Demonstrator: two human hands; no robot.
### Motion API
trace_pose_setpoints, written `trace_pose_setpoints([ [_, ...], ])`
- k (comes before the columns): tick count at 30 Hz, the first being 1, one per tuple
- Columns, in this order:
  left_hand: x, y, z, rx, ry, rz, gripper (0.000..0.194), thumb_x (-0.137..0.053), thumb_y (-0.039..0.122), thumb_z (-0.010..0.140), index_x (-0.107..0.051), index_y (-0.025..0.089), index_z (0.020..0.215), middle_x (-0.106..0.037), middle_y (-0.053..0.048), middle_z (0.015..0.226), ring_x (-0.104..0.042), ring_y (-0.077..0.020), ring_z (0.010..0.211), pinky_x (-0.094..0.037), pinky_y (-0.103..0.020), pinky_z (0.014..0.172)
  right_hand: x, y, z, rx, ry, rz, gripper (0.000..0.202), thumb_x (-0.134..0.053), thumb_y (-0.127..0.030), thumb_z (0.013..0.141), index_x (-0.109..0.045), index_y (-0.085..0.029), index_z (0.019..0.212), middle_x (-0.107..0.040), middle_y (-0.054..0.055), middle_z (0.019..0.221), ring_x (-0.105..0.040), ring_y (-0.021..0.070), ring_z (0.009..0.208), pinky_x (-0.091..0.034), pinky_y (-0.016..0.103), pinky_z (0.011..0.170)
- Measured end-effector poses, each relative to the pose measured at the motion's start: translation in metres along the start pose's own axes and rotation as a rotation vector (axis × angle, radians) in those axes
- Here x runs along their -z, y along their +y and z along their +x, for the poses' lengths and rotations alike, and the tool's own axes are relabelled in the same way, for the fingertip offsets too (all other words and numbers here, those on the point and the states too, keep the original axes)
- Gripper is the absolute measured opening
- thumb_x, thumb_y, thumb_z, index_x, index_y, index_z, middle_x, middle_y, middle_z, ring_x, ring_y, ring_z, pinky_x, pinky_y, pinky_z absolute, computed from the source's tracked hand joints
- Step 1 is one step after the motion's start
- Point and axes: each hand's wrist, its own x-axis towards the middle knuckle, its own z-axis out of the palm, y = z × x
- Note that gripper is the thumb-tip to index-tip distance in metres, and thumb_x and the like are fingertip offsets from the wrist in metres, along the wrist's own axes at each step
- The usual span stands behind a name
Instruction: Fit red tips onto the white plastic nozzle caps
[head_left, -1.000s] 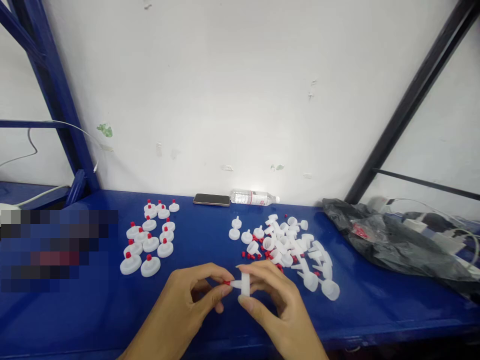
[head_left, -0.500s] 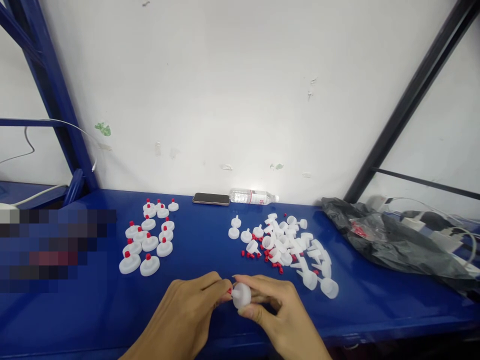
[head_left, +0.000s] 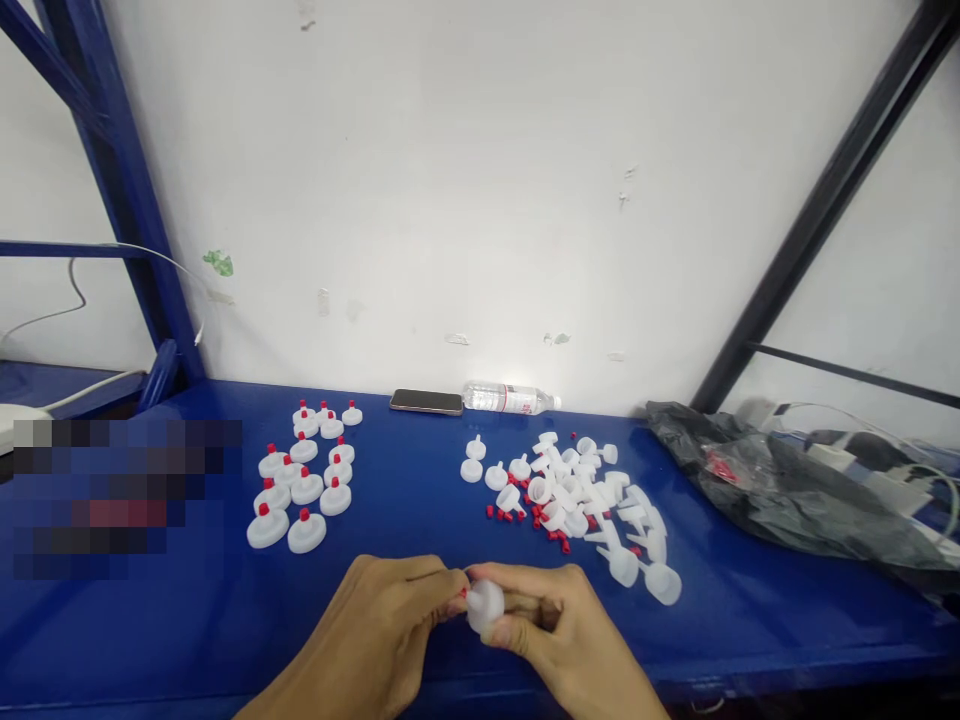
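L grip (head_left: 382, 620): fingers closed on a small red tip (head_left: 463, 594), only a sliver visible. R grip (head_left: 551, 615): thumb & fingers closed round the wide base of a white nozzle cap (head_left: 489, 606), spout pointing at L grip, prob. b/c holding the base leaves the spout free. Can't tell how far the tip sits on the spout; fingers hide it.

Beyond grips, to the left, on the blue surface (head_left: 412, 500): finished-looking capped pieces (head_left: 306, 488), upright on their broad bases, likely for stability & to stay apart from loose parts.

Beyond R grip, to the right: jumbled bare white caps (head_left: 568, 487) w/ loose red tips (head_left: 565, 546) among them, prob. kept there for easy reach. Straight beyond grips: phone (head_left: 426, 402) lying flat, clear bottle (head_left: 510, 398) on its side. Far right: black plastic bag (head_left: 757, 515).
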Motion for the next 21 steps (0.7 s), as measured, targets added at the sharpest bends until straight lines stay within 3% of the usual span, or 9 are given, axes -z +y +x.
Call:
trace_pose_setpoints([
  [3, 0.005, 0.005, 0.002, 0.067, -0.036, -0.070, 0.033, -0.042, 0.012, 0.102, -0.069, 0.022, 0.087, -0.068, 0.000, 0.072, -0.062, -0.0112, 0.061, -0.041, -0.022, 0.060, 0.002, -0.004, -0.001, -0.010, -0.051, -0.017, 0.041, -0.083, -0.048, 0.085, -0.082, -0.025, 0.120, -0.084, 0.006, 0.100, -0.076, 0.0301, 0.099, -0.055, 0.033, 0.087],
  [8, 0.019, 0.015, 0.009, 0.244, -0.081, -0.082, 0.028, -0.046, 0.028, 0.106, -0.072, 0.026, 0.094, -0.072, 0.002, 0.085, -0.066, -0.0129, 0.075, -0.043, -0.023, 0.069, 0.005, 0.001, -0.003, -0.010, 0.014, -0.111, 0.050, -0.077, -0.054, 0.089, -0.076, -0.024, 0.129, -0.081, 0.008, 0.104, -0.074, 0.0253, 0.092, -0.055, 0.034, 0.086],
  [12, 0.044, 0.013, 0.006, 0.429, -0.205, 0.194, 0.031, -0.045, 0.031, 0.104, -0.071, 0.025, 0.088, -0.074, 0.000, 0.086, -0.067, -0.0181, 0.078, -0.041, -0.029, 0.072, 0.003, 0.002, -0.001, 0.004, 0.073, -0.141, 0.053, -0.064, -0.057, 0.097, -0.064, -0.027, 0.140, -0.076, 0.010, 0.120, -0.074, 0.0221, 0.092, -0.056, 0.034, 0.086],
  [16, 0.069, 0.003, -0.001, 0.648, -0.363, 0.494, 0.033, -0.044, 0.029, 0.101, -0.071, 0.024, 0.084, -0.076, -0.005, 0.087, -0.070, -0.0256, 0.081, -0.037, -0.033, 0.067, 0.001, 0.000, 0.000, 0.007, 0.081, -0.187, 0.046, -0.061, -0.057, 0.099, -0.066, -0.026, 0.132, -0.077, 0.009, 0.109, -0.074, 0.0212, 0.087, -0.057, 0.033, 0.081],
  [21, 0.088, -0.017, -0.010, 0.753, -0.309, 0.665, 0.031, -0.043, 0.031, 0.100, -0.069, 0.025, 0.084, -0.076, -0.007, 0.084, -0.071, -0.0295, 0.076, -0.030, -0.032, 0.060, 0.001, -0.001, -0.002, 0.040, 0.102, -0.215, 0.043, -0.062, -0.056, 0.098, -0.069, -0.025, 0.126, -0.077, 0.009, 0.102, -0.074, 0.0218, 0.084, -0.058, 0.034, 0.082],
])
